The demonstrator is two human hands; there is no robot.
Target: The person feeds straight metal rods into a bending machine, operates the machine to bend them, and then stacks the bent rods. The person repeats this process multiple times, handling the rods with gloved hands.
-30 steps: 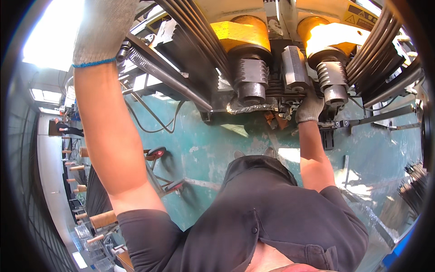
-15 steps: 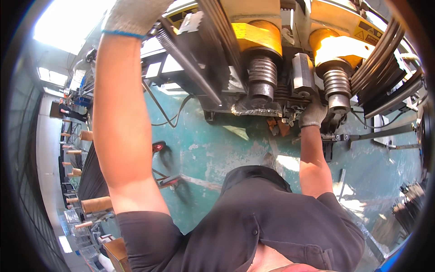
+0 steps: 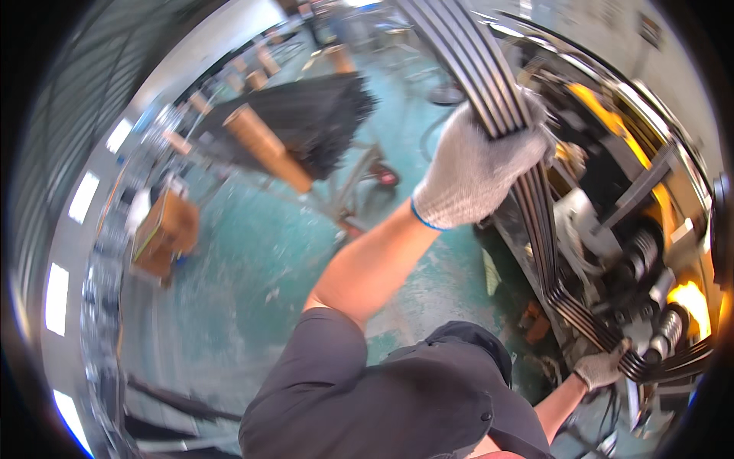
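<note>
A bundle of several dark metal rods [image 3: 539, 222], lying side by side and bent part-way along, runs from the top of the view down to the lower right. My left hand [image 3: 489, 164], in a pale knitted glove with a blue cuff edge, is closed around its upper stretch. Farther down, my right hand [image 3: 600, 369], gloved too, grips the same bundle near the lower bends. The rods pass close over the machine [image 3: 612, 161], which has yellow parts and ribbed metal cylinders [image 3: 667, 330]. Blur hides the exact placing of my fingertips.
To the left, a wheeled rack [image 3: 359, 191] carries a pile of dark rods [image 3: 336, 115] and brown cylindrical posts [image 3: 264, 145]. A cardboard box [image 3: 172, 233] stands farther left. Rust-coloured pieces [image 3: 533, 321] lie by the machine's base on the green floor [image 3: 229, 306].
The view has turned left. The rod bundle is now held in both hands across the machine's front; before, my left hand was at the upper edge and my right hand low at the machine.
</note>
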